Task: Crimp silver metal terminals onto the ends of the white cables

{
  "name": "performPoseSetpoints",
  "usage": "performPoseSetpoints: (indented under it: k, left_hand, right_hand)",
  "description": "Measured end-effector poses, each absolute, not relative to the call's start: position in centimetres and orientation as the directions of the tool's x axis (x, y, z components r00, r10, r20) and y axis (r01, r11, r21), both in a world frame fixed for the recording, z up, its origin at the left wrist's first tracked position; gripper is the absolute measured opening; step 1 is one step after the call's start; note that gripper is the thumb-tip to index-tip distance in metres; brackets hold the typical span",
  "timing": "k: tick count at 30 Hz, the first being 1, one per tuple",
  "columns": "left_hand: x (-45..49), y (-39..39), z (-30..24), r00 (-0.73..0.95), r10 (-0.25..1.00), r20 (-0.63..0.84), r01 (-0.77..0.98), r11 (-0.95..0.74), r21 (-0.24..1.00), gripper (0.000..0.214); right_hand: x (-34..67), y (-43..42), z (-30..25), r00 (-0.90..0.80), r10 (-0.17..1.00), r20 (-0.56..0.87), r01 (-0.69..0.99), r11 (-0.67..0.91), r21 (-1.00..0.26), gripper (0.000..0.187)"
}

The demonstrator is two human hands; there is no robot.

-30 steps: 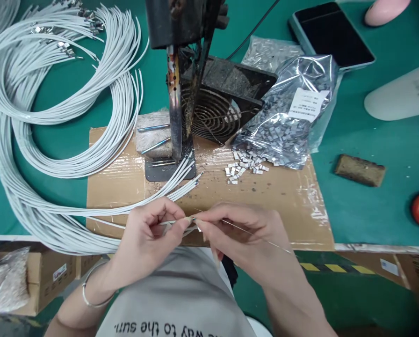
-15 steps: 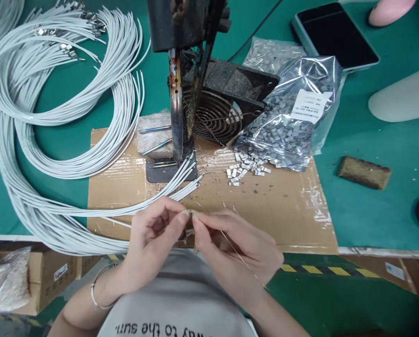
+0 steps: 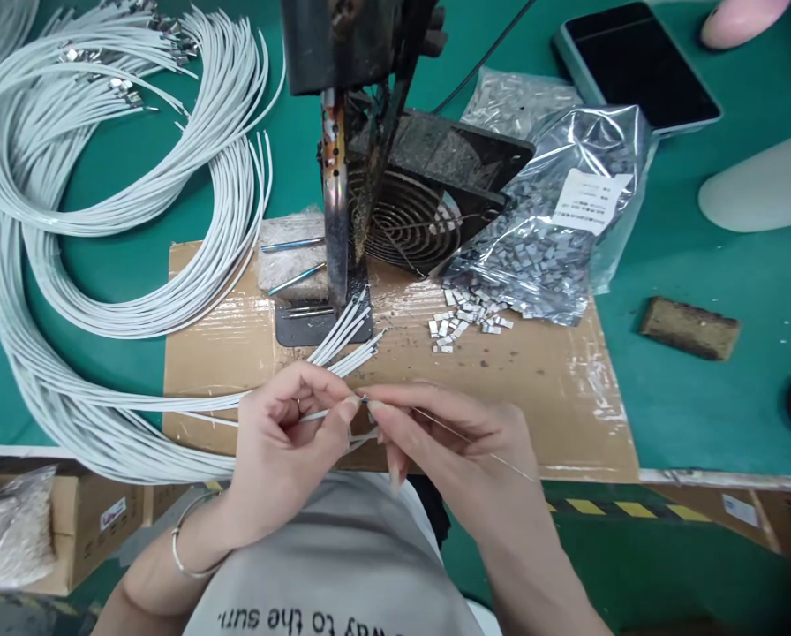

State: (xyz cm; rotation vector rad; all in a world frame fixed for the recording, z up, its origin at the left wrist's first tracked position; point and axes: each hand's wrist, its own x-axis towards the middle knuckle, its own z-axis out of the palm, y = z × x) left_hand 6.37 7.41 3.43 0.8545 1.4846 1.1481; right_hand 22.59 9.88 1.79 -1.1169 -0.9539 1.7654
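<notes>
My left hand [image 3: 282, 442] pinches the end of a white wire [image 3: 104, 402] between thumb and forefinger over the near edge of a cardboard sheet [image 3: 554, 389]. Facing it, my right hand [image 3: 441, 446] pinches a small dark part at the wire tip, and a thin bare wire [image 3: 494, 455] trails off to the right over its knuckles. The fingertips of both hands meet. More white wire ends [image 3: 349, 340] fan out just beyond the hands. Loose small metal pieces [image 3: 462, 318] lie on the cardboard further back.
A dark upright tool stand [image 3: 335, 177] and a fan [image 3: 415, 212] stand behind the hands. Coils of white wire [image 3: 117, 177] cover the green mat at left. A bag of metal pieces [image 3: 547, 238], a tablet [image 3: 634, 62] and a brown block [image 3: 690, 327] lie at right.
Both hands shifted a little over the cardboard edge while staying pinched together. The right hand turned, so the thin wire swung from pointing down toward me back out to the right.
</notes>
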Motion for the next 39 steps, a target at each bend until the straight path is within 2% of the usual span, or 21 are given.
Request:
performPoseSetpoints:
  k: [4, 9, 14, 21, 32, 39]
  left_hand:
    - [6.5, 7.9, 3.9, -0.193, 0.941, -0.276, -0.005, 0.281, 0.960, 0.016]
    - [6.2, 7.7, 3.7, -0.146, 0.942, -0.303, -0.083, 0.294, 0.952, 0.015]
    - [5.8, 7.2, 3.2, -0.148, 0.918, -0.367, -0.145, 0.347, 0.926, 0.014]
    - [5.7, 7.3, 3.1, -0.137, 0.912, -0.387, -0.183, 0.361, 0.914, 0.014]
    - [5.6, 7.3, 3.1, -0.128, 0.913, -0.388, -0.167, 0.366, 0.915, 0.014]
    - [5.5, 7.4, 3.2, -0.150, 0.903, -0.402, -0.136, 0.384, 0.913, 0.017]
  right_hand:
    - [22.6, 10.1, 2.2, -0.224, 0.948, -0.227, -0.130, -0.260, -0.957, 0.023]
    - [22.7, 9.8, 2.1, -0.190, 0.977, -0.098, -0.006, -0.101, -0.995, 0.025]
    - [23.0, 10.1, 1.8, -0.153, 0.971, -0.184, -0.110, -0.202, -0.973, 0.020]
    - [22.9, 10.3, 1.5, -0.199, 0.960, -0.196, -0.191, -0.235, -0.953, 0.025]
    - [23.0, 10.2, 1.6, -0.178, 0.964, -0.195, -0.159, -0.224, -0.962, 0.017]
    - [22.8, 9.6, 1.5, -0.068, 0.952, -0.297, -0.162, -0.304, -0.939, 0.008]
